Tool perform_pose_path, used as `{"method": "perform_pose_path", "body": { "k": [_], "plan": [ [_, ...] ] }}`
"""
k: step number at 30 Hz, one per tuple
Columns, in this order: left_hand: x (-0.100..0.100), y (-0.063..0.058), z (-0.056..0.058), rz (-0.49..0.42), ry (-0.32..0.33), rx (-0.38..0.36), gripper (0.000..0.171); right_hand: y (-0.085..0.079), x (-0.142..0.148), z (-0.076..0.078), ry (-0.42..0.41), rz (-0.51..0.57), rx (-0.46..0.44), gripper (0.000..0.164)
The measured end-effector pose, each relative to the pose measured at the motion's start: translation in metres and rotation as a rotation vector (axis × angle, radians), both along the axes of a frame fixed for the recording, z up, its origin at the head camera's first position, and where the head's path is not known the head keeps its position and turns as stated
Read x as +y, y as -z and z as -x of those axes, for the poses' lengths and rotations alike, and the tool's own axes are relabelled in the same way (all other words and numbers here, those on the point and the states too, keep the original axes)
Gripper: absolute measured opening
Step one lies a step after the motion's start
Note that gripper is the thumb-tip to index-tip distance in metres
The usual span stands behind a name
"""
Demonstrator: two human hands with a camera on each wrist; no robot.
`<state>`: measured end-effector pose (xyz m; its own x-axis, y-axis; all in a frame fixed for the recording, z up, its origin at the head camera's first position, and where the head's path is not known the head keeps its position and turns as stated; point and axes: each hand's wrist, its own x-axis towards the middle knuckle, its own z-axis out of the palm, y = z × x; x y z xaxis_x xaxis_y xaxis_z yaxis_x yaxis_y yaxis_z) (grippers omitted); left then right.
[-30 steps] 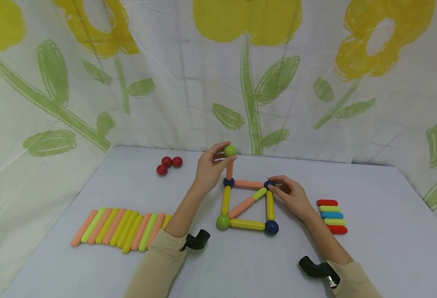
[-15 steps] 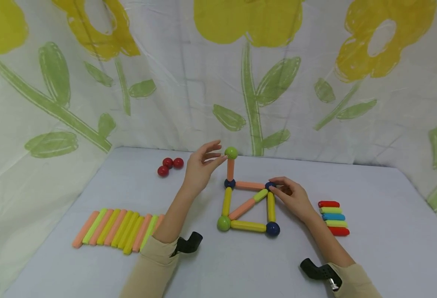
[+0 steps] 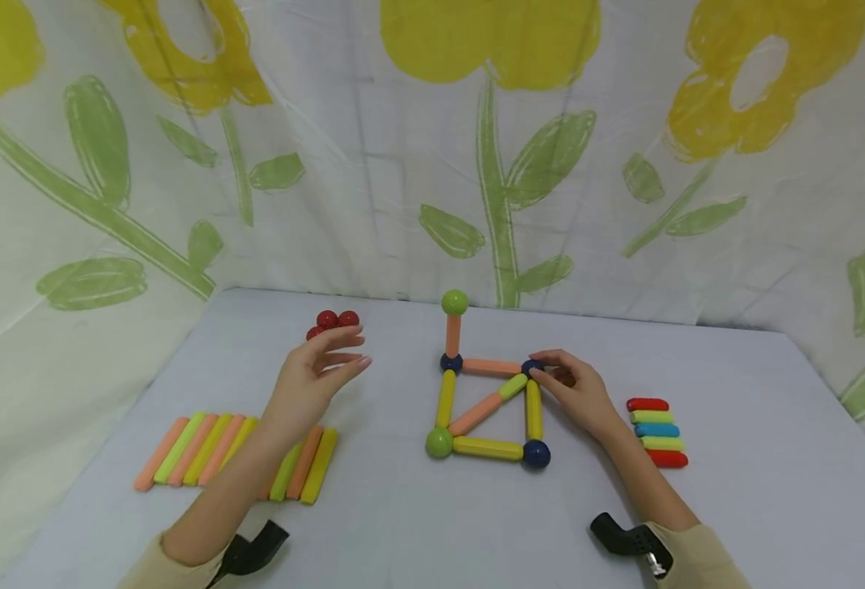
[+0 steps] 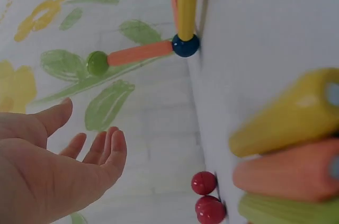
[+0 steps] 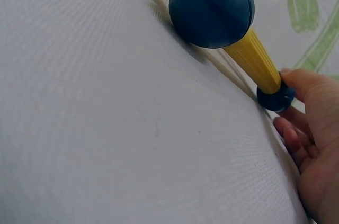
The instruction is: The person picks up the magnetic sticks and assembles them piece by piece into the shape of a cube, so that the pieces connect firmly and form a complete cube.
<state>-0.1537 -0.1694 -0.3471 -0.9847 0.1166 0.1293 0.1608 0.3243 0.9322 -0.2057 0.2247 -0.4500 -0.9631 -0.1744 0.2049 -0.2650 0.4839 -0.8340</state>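
A square frame of sticks and balls lies on the table, with a diagonal made of an orange stick (image 3: 475,415) and a short lime stick (image 3: 513,386). From its back left blue ball (image 3: 451,363) an orange stick (image 3: 453,336) stands upright, topped by a green ball (image 3: 455,302). My right hand (image 3: 579,393) pinches the back right blue ball (image 5: 274,98) between thumb and fingers. My left hand (image 3: 307,388) is in the air left of the frame, fingers loosely spread and holding nothing, as the left wrist view (image 4: 69,166) also shows.
Several red balls (image 3: 326,319) sit at the back left, partly behind my left hand. A row of orange, lime and yellow sticks (image 3: 196,450) lies at the left, partly covered by my left forearm. Short coloured sticks (image 3: 656,429) lie at the right. A flowered cloth (image 3: 373,164) hangs behind.
My left hand has let go of the green ball on the upright stick and moved left and nearer. The ball stays on top. My right hand keeps its place at the blue ball.
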Motion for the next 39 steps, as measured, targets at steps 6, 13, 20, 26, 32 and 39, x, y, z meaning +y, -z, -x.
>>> {"method": "perform_pose_path", "body": {
  "k": [6, 13, 20, 26, 32, 39],
  "plan": [
    [-0.031, 0.014, -0.040, 0.062, -0.009, -0.124, 0.052, 0.000, -0.002, -0.001, 0.006, -0.009, -0.002, 0.029],
    [-0.045, 0.032, -0.065, 0.127, -0.017, -0.214, 0.056, -0.002, -0.001, -0.001, 0.015, -0.021, 0.009, 0.029],
    [-0.036, 0.041, -0.067, 0.061, 0.054, -0.276, 0.054, -0.002, 0.000, -0.001, 0.013, -0.017, 0.012, 0.030],
    [-0.022, 0.047, -0.063, 0.064, 0.197, -0.261, 0.051, -0.001, -0.001, -0.001, 0.011, -0.014, 0.001, 0.030],
    [-0.012, 0.055, -0.058, 0.121, 0.334, -0.233, 0.044, -0.002, -0.001, -0.001, 0.014, -0.016, 0.005, 0.030],
    [-0.009, 0.062, -0.057, 0.173, 0.365, -0.173, 0.034, -0.001, -0.001, -0.001, 0.016, -0.024, 0.001, 0.030]
  ]
}}
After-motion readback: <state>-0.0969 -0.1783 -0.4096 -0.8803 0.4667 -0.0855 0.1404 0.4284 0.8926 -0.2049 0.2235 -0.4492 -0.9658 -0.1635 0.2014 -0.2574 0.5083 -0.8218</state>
